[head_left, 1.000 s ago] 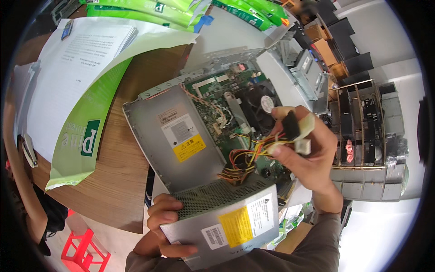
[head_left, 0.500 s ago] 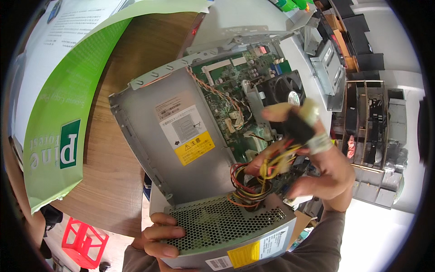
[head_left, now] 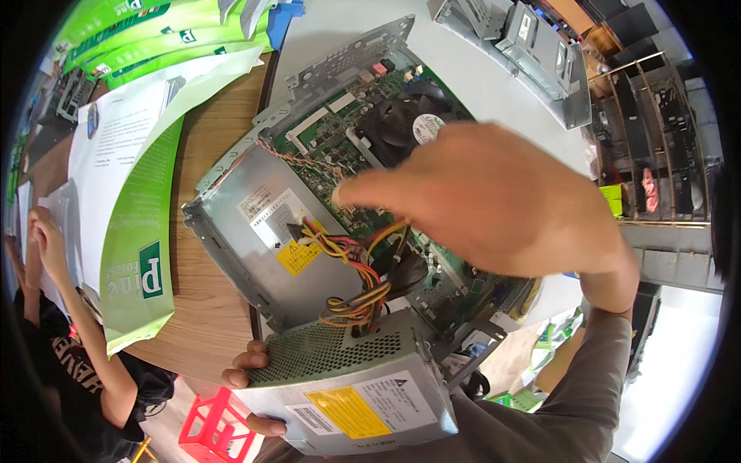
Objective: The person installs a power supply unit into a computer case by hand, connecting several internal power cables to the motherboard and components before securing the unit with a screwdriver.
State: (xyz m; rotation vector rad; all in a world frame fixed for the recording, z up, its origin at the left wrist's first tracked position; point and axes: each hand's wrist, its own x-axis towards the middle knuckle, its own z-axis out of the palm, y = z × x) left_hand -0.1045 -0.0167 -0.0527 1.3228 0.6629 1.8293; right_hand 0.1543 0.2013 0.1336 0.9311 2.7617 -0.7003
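The left grip [head_left: 248,363] is closed on the left end of the power supply [head_left: 351,409], 2 fingers at its vented top and 1 more on its labelled face. The right grip [head_left: 494,201] reaches over the board [head_left: 332,135]; whether it pinches anything, I cannot tell. Wires [head_left: 356,305] rise from the power supply to just below the right fingertips. The fan [head_left: 390,127] sits just beyond that grip, the case [head_left: 231,220] to its left.

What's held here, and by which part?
The left hand grips the silver metal box by its left end. Whether the right hand, over the circuit board, holds anything cannot be told.
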